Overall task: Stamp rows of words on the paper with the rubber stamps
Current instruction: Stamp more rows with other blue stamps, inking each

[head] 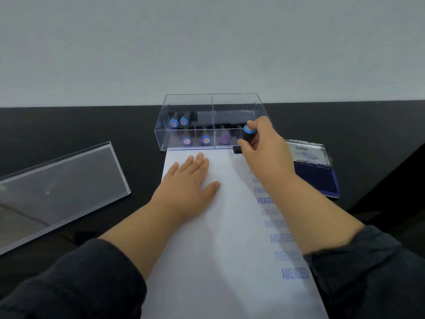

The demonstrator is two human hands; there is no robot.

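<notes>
Now the right hand (259, 143) has its fingers (244, 143) curled round a black rubber stamp (248, 134) at the paper's (207, 249) top right corner, just before the clear stamp box (207, 107). Beside it, the left hand (189, 180) lies flat, fingers straight, on the paper.

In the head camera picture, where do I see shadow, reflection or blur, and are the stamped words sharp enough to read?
Head view: the right hand and its forearm throw a soft grey shadow over the white paper sheet; the clear plastic lid lying at left shows pale reflections; the blue stamped words look slightly blurred, though AMENDED is readable; the wide lens bends the black table's far edge.
</notes>
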